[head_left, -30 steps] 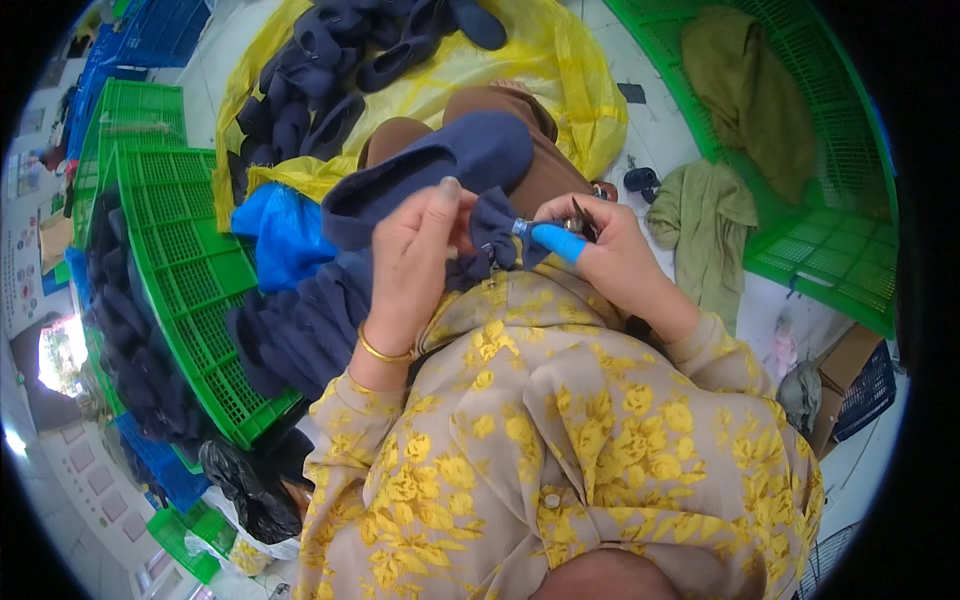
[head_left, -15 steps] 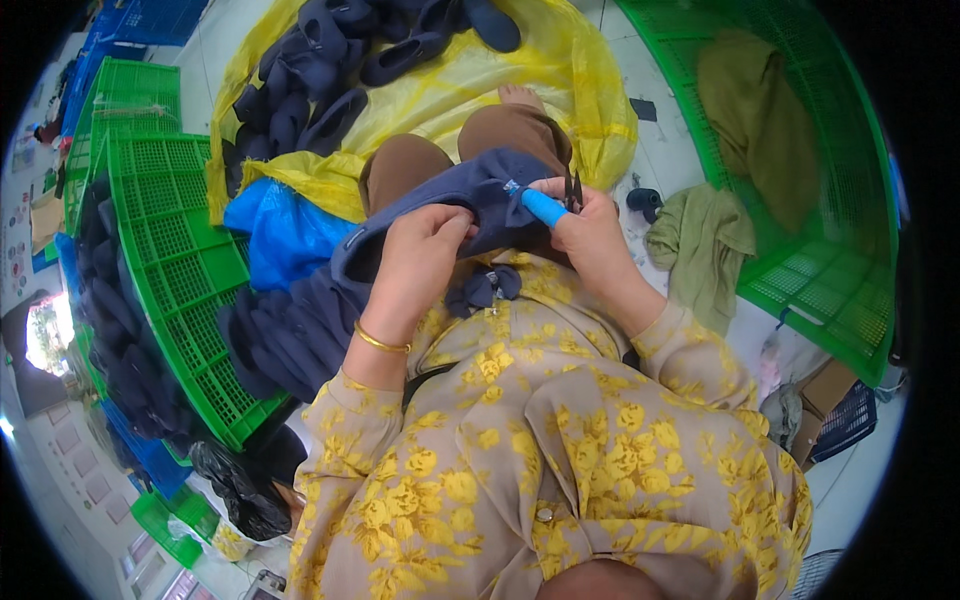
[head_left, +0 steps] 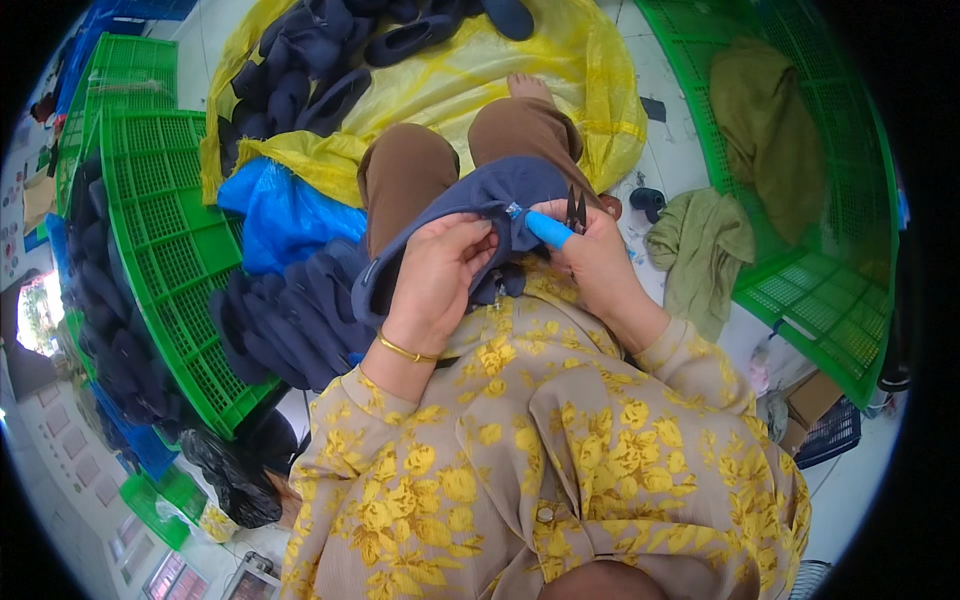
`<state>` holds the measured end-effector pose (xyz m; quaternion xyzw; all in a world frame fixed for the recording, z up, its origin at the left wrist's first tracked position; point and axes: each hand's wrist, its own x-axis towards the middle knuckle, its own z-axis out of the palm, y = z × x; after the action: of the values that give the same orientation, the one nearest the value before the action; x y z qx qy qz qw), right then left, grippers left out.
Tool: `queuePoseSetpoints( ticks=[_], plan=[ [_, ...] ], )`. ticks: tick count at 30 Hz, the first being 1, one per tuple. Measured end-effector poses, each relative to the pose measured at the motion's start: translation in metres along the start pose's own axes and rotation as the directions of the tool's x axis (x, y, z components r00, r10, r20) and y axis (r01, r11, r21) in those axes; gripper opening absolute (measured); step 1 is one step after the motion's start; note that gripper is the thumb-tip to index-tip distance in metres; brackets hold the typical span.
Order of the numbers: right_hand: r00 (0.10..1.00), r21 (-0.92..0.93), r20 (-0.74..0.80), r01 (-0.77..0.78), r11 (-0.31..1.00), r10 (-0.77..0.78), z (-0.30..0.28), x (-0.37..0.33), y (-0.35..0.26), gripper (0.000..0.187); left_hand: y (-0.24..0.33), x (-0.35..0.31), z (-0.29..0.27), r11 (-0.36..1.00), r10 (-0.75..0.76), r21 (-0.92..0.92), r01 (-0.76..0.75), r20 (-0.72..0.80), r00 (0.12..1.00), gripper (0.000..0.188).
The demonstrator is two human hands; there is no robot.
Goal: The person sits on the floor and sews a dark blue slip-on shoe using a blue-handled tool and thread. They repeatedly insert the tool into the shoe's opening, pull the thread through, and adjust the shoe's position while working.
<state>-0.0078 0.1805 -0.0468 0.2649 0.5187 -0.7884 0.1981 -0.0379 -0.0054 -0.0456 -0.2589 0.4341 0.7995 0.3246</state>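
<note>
Navy shoe (head_left: 462, 197) partly behind left grip (head_left: 437, 275), snips (head_left: 577, 207) part-hidden, yellow sack (head_left: 595, 110) cropped above

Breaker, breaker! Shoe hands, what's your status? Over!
Left hand: on navy shoe, at its edge. Right hand: holding dark snips, also at the shoe. In the way: left hand covers part of it.

And there's the white tiled floor (head_left: 672, 152), a yellow sheet (head_left: 603, 95) spread across it under heaped navy shoes (head_left: 320, 42); to the right, a dark square scrap (head_left: 653, 108), then a dark spool (head_left: 649, 203)!
</note>
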Motion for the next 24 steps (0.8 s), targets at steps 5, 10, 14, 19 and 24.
queuePoseSetpoints(
  ticks=[5,10,14,19,24],
  plan=[
    [1.0,-0.036,0.009,0.006,0.999,-0.006,0.0,0.002,0.002,0.01,-0.002,-0.002,0.001,1.0,0.016,0.026,-0.016,-0.013,1.0,0.008],
    [1.0,-0.054,0.015,0.018,0.998,-0.017,0.002,0.002,0.002,0.009,0.0,-0.003,0.001,0.993,0.012,0.118,-0.008,-0.031,0.999,0.009],
    [0.999,-0.091,0.012,0.051,0.995,-0.05,0.005,0.0,0.0,0.009,-0.001,-0.004,0.001,0.993,0.039,0.113,-0.036,-0.024,0.999,0.009],
    [0.995,-0.195,-0.034,0.084,0.977,-0.093,0.005,0.003,0.005,0.008,0.0,-0.005,0.007,0.981,0.074,0.18,-0.066,-0.04,0.996,0.008],
    [0.994,-0.203,-0.027,0.1,0.974,-0.107,0.003,0.004,0.007,0.01,0.001,-0.006,0.01,0.979,0.073,0.191,-0.063,-0.047,0.996,0.008]
  ],
)
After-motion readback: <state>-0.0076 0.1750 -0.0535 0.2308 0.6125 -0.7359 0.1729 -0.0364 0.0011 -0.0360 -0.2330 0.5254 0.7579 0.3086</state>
